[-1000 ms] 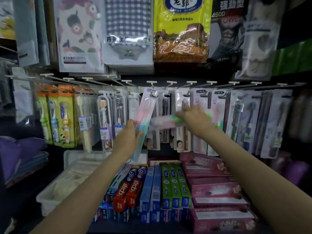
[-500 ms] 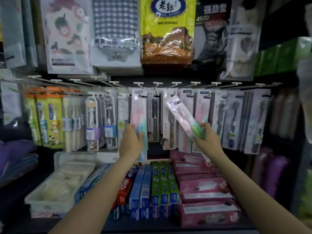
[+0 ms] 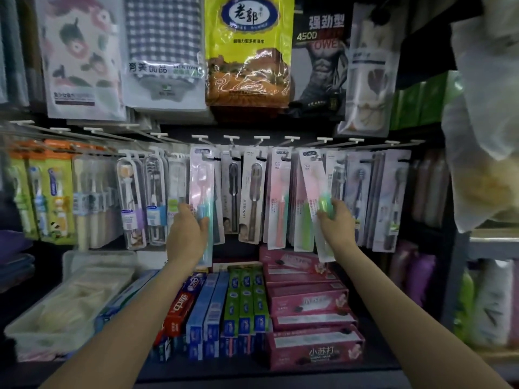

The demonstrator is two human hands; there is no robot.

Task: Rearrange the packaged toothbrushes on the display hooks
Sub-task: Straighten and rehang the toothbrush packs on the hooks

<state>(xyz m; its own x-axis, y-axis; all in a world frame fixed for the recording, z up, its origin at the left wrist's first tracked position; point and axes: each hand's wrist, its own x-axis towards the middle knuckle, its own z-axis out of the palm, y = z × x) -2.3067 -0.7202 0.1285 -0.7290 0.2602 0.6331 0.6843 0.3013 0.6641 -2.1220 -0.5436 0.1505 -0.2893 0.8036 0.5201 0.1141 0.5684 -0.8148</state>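
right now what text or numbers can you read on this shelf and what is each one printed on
"老郭": blue oval on the yellow bag
"强劲型" and "4500": black pack with a muscular torso
"尚美优品": checked towel pack
"小苏打": front pink box
"中": red toothpaste box
Print on the toothbrush packs, including those held by the left hand and right hand, is too blurred to read.
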